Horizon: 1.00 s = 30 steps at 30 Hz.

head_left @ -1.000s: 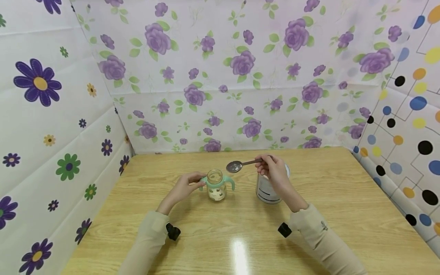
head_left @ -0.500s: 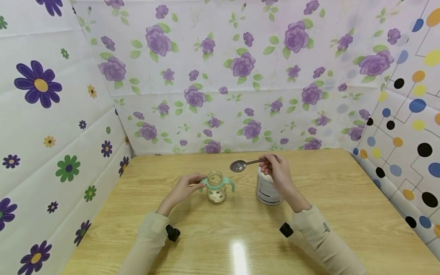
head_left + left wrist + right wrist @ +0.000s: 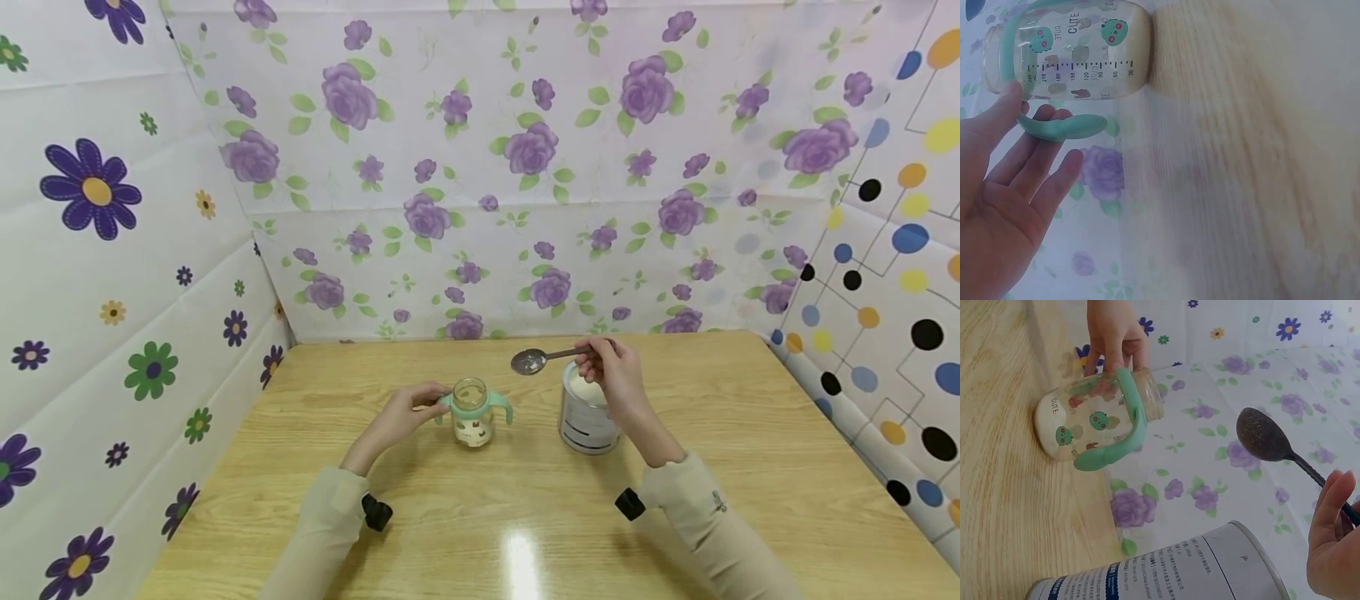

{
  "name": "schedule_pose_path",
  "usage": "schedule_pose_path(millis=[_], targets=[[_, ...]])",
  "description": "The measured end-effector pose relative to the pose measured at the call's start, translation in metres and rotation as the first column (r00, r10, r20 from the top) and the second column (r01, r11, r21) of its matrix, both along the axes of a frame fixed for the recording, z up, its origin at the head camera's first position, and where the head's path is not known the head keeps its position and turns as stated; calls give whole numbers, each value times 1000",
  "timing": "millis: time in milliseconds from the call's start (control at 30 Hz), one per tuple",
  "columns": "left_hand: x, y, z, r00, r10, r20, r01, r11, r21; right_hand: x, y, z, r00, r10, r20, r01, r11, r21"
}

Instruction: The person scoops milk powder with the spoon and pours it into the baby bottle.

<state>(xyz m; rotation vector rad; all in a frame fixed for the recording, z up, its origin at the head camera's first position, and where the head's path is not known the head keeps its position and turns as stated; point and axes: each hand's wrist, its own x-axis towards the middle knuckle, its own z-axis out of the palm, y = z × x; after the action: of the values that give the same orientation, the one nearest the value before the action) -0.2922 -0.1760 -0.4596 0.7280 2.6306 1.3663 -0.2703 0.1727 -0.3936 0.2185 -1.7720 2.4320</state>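
Note:
A clear baby bottle point(image 3: 472, 422) with two green handles stands upright and uncapped on the table. Pale stuff lies at its bottom, seen in the left wrist view through the bottle point(image 3: 1085, 50). My left hand point(image 3: 401, 418) grips the handle point(image 3: 1063, 127) on its left side, thumb at the collar. In my right hand point(image 3: 617, 379) the handle of a dark metal spoon point(image 3: 529, 361) is pinched, held level in the air between bottle and can. White traces show in the spoon's bowl. Below the right hand, a lidless white can point(image 3: 588, 425) holds pale powder; the hand partly hides its mouth.
The wooden table point(image 3: 480, 500) ends at a purple-flowered cloth backdrop point(image 3: 495, 208). Patterned cloths hang at both sides, a daisy cloth point(image 3: 150, 292) on the left and a dotted cloth point(image 3: 885, 275) on the right.
My right hand has drifted right with the spoon, from near the bottle towards the can, and more of the can's mouth shows. My left hand stays on the bottle's handle.

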Motion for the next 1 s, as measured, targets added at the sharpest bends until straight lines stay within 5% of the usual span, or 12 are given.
schedule_pose_path(millis=[333,1000], targets=[[1,1,-2,1000,5,-2,-5,1000,-3,-1,5,-2,1000,-3,9,4,1000,-30],[-2,-1,-3,1000,0,-7,0,1000,-4,-5,9,-3,983,-183,17,183,976,-121]])
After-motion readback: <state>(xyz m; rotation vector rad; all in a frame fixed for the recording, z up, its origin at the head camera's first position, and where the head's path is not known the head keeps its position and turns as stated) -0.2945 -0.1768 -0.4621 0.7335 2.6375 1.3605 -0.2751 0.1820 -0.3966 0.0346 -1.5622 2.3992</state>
